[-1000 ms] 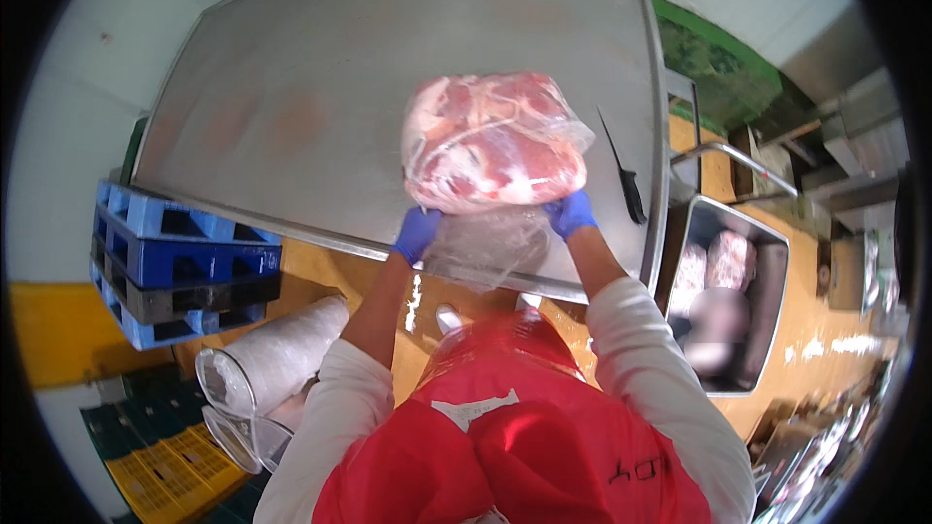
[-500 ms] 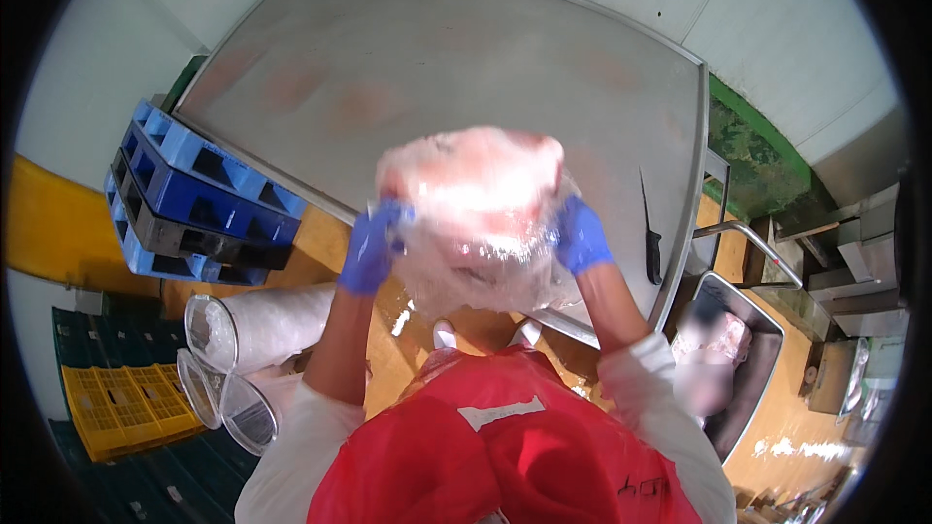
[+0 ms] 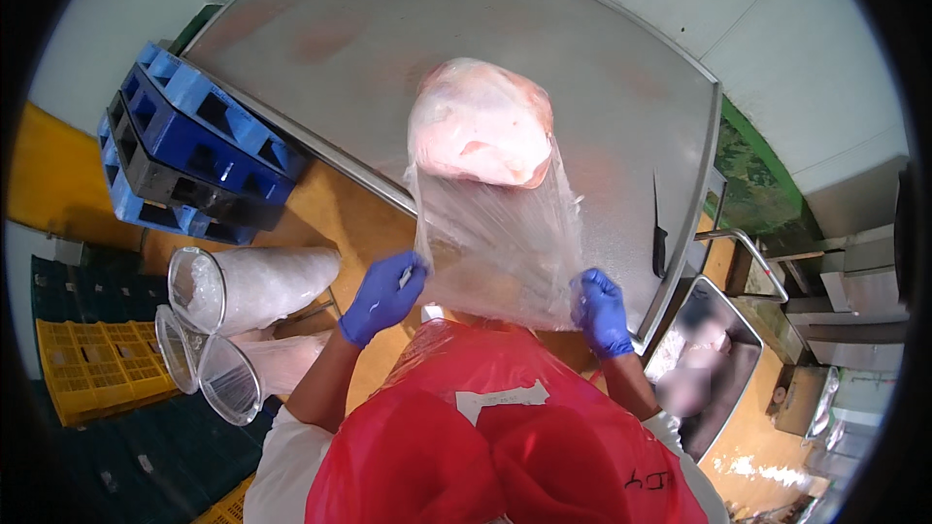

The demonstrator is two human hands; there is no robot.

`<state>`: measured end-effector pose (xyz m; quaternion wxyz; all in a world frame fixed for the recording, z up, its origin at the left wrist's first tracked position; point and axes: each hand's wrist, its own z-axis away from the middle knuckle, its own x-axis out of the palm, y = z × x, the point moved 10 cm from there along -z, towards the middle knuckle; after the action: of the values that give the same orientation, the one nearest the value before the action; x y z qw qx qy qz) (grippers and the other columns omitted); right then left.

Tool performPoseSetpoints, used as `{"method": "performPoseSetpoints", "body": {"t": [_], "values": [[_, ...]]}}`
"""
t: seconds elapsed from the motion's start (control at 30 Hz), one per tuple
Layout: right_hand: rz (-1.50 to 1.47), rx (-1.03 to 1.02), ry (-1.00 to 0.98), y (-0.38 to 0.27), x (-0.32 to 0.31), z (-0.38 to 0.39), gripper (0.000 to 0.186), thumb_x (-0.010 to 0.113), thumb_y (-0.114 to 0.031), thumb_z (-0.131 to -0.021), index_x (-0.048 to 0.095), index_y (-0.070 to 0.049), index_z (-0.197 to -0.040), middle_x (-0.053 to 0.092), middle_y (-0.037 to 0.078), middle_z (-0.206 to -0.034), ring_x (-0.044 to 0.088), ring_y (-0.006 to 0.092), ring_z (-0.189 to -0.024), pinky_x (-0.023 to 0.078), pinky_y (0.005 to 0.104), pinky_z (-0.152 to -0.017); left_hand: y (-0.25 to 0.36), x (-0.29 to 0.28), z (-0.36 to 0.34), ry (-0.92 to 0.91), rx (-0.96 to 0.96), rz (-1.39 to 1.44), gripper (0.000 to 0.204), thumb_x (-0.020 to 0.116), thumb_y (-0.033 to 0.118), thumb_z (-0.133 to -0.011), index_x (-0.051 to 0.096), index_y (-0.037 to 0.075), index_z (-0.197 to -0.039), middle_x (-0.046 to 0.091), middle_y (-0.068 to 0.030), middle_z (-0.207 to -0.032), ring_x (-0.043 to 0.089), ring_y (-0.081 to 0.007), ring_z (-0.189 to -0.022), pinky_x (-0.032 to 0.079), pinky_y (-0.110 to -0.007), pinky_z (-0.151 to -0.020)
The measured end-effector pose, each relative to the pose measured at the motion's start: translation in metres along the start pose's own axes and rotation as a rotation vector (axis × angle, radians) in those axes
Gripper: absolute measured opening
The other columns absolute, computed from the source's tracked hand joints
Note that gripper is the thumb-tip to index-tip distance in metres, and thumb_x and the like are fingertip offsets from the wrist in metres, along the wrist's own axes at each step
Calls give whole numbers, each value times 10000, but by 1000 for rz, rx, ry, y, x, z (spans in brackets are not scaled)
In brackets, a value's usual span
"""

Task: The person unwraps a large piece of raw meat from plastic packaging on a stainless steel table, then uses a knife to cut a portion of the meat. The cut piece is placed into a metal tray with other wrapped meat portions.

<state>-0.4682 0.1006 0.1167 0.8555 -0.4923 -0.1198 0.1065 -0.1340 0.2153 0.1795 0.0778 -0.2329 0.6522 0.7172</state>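
A large pale-pink piece of meat (image 3: 482,124) rests on the metal table, inside a clear plastic bag (image 3: 500,247). The bag's loose end stretches from the meat toward me, past the table's near edge. My left hand (image 3: 388,296), in a blue glove, is closed on the left corner of that end. On the right corner, my blue-gloved right hand (image 3: 601,312) is closed too. Between both hands the film is pulled wide and fairly flat. A knife (image 3: 659,238) with a black handle lies on the table to the right of the bag.
Blue and black pallets (image 3: 199,155) are stacked left of the metal table (image 3: 349,0). Nearer stand rolls of clear bags on round hoops (image 3: 254,281) and a yellow crate (image 3: 102,364). At right are a metal tub (image 3: 743,369) holding meat and a bent metal handle (image 3: 748,250).
The bagged meat has gone from being held up between my hands to lying on the table. My hands have moved back toward me, drawing out the bag's loose end.
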Motion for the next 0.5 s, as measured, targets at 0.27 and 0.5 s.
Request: {"method": "performPoseSetpoints", "body": {"t": [0.27, 0.5], "values": [[423, -521, -288, -50, 101, 12, 126, 585, -126, -960, 613, -23, -893, 464, -70, -743, 402, 39, -693, 370, 235, -598, -2, -48, -25, 431, 354, -120, 145, 536, 60, -974, 616, -35, -1050, 623, -219, -1051, 593, -354, -957, 478, -399, -875], [353, -251, -30, -32, 125, -49, 280, 692, -278, -949, 635, -7, -991, 531, -23, -762, 454, 64, -688, 413, 248, -624, -53, -75, -92, 543, 343, 232, 151, 508, 172, -997, 585, 46, -1026, 599, -45, -949, 572, -165, -870, 490, -331, -793]]}}
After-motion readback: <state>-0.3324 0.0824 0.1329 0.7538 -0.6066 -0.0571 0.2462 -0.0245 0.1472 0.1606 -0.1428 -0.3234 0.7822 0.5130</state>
